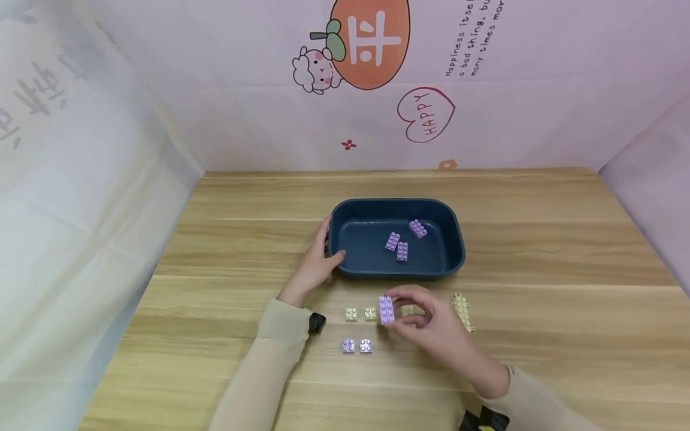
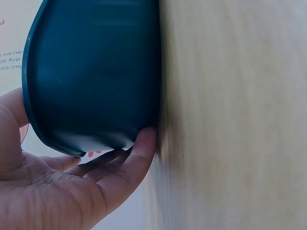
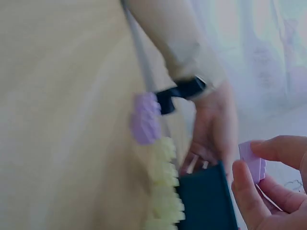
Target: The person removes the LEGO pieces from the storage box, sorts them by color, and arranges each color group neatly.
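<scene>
My left hand [image 1: 314,263] grips the left end of a dark blue plastic bin [image 1: 399,276], its thumb over the rim and its fingers along the outside wall. The left wrist view shows those fingers against the outer side of the bin [image 2: 96,72]. Between thumb and fingers, my right hand [image 1: 431,317] pinches a purple building brick [image 1: 386,309] in front of the bin, studs towards the head camera. The same purple brick [image 3: 252,162] appears at the fingertips in the right wrist view. Three purple bricks [image 1: 393,242] lie inside the bin.
Small pale yellow bricks [image 1: 351,314] stand in a row before the bin, one partly hidden by my right hand. Two small purple bricks [image 1: 348,346] sit nearer me. Right of the hand lies a line of pale yellow pieces [image 1: 462,311]. A printed cloth [image 1: 259,120] hangs behind the wooden table [image 1: 539,239].
</scene>
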Motion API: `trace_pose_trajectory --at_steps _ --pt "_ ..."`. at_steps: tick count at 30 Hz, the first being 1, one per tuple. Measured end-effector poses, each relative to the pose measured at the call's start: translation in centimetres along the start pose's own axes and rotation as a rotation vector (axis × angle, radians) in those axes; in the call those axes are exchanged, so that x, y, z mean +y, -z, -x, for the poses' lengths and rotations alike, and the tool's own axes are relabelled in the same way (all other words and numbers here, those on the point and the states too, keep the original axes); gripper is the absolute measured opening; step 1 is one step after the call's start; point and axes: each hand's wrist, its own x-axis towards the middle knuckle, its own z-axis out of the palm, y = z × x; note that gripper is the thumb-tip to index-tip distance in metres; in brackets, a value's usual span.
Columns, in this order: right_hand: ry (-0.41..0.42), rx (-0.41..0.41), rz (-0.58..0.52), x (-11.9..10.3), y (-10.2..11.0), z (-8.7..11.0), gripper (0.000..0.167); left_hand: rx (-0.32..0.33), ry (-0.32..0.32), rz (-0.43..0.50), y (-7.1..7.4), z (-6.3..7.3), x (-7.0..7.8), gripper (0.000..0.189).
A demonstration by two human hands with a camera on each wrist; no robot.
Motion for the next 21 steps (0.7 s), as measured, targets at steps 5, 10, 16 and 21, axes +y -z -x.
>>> trace_pose_trajectory --at_steps 5,10,16,21 --pt "0.029 0.042 0.108 1.3 -1.1 2.4 0.044 -0.004 -0.005 0.003 0.0 -0.1 0.0 0.083" --pt "0.008 0.060 0.113 2.7 -2.4 3.7 0.046 -0.011 -0.008 -0.015 0.1 0.0 0.1 0.083" --pt "-0.020 0.072 0.074 3.5 -3.0 4.1 0.047 -0.021 0.010 -0.019 0.2 0.1 0.3 0.083" --pt "-0.042 0.064 0.080 3.7 -3.1 4.1 0.050 -0.017 0.012 -0.022 0.2 0.1 0.3 0.083"
